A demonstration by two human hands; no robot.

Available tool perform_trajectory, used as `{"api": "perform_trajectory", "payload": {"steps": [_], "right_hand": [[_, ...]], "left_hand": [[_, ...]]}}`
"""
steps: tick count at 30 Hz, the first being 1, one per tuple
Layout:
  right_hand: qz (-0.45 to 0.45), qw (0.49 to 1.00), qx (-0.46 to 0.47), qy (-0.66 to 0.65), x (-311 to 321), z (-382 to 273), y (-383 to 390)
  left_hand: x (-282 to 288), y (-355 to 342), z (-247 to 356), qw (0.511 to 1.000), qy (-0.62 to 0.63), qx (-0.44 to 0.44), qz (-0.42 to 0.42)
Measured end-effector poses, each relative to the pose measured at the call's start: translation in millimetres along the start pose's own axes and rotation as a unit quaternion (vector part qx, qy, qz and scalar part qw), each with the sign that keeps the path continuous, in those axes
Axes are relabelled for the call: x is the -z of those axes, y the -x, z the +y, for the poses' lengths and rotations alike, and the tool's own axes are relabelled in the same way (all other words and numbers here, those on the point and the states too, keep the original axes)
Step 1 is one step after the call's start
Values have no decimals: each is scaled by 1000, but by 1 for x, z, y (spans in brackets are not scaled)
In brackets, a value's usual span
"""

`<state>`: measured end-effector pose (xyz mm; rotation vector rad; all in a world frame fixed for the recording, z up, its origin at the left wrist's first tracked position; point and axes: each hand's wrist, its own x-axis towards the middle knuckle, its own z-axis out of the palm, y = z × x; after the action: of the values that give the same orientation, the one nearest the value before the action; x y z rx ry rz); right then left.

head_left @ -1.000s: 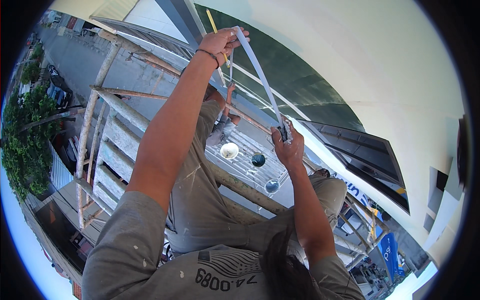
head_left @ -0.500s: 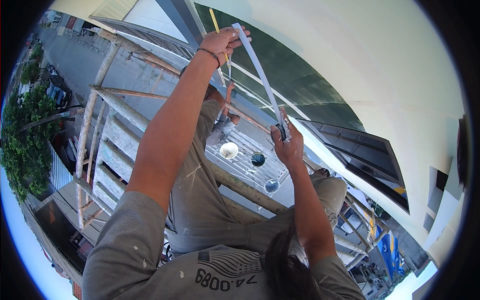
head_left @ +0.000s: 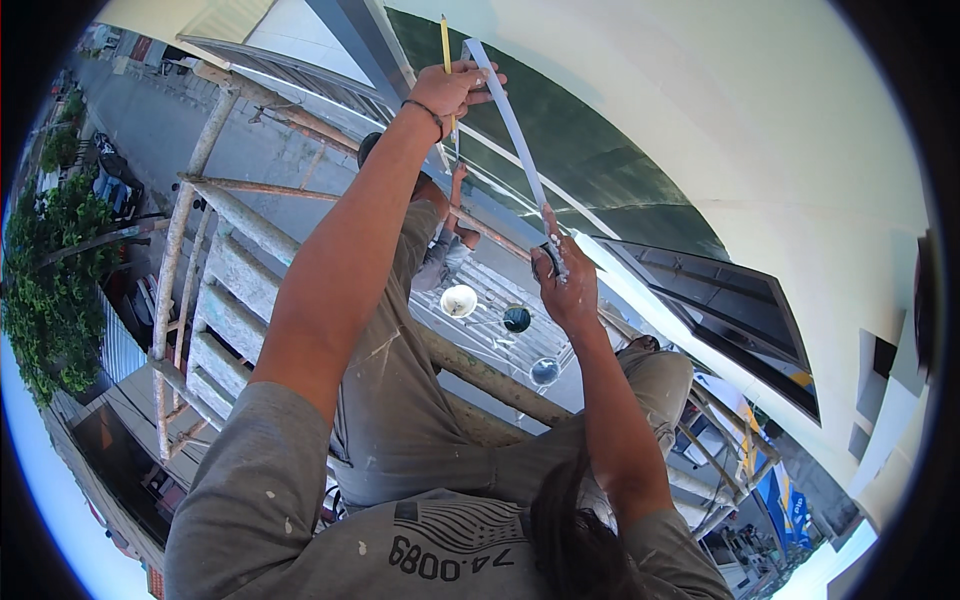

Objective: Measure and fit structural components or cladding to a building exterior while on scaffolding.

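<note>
Near the top of the head view my left hand (head_left: 455,90) has its fingers curled round a yellow pencil (head_left: 445,40) and against the upper end of a pale blade (head_left: 515,130). Farther right and lower, my right hand (head_left: 568,285) grips the dark case of a tape measure (head_left: 545,258), spattered with white, from which this blade runs up toward my left hand. Behind both stands a dark green panel (head_left: 640,200) on the pale wall (head_left: 800,130). A thin strip also shows below the pencil, partly hidden by my left hand.
I sit on paint-stained scaffolding (head_left: 240,230) high above a road (head_left: 140,95). A co-worker (head_left: 440,260) is below me, beside several buckets (head_left: 458,300) on a slatted platform (head_left: 480,280). An open dark window (head_left: 720,310) juts at right; a tree (head_left: 50,290) stands left.
My right hand has moved slightly up and left with the tape case. My left hand has shifted a little right and down, and the blade's top end sits higher above it.
</note>
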<state>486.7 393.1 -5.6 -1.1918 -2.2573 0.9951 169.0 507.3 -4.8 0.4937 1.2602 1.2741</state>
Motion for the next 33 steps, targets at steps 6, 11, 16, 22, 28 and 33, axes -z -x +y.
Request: {"api": "perform_trajectory", "payload": {"steps": [6, 11, 16, 22, 28, 33], "right_hand": [[13, 1000, -25, 7, 0, -12, -9], [19, 998, 1, 53, -5, 1, -9], [34, 998, 16, 51, -5, 0, -14], [21, 998, 5, 57, -5, -4, -15], [25, 998, 5, 58, -7, 0, -15], [29, 998, 11, 58, -7, -1, -16]], "left_hand": [[-2, 2, 2, 1000, -15, -6, -12], [-3, 3, 5, 1000, -5, -15, -22], [-3, 2, 6, 1000, 16, -21, -10], [-6, 5, 6, 1000, 9, -23, -12], [-8, 6, 7, 999, 7, -26, -19], [-7, 5, 8, 999, 10, -26, -28]]}}
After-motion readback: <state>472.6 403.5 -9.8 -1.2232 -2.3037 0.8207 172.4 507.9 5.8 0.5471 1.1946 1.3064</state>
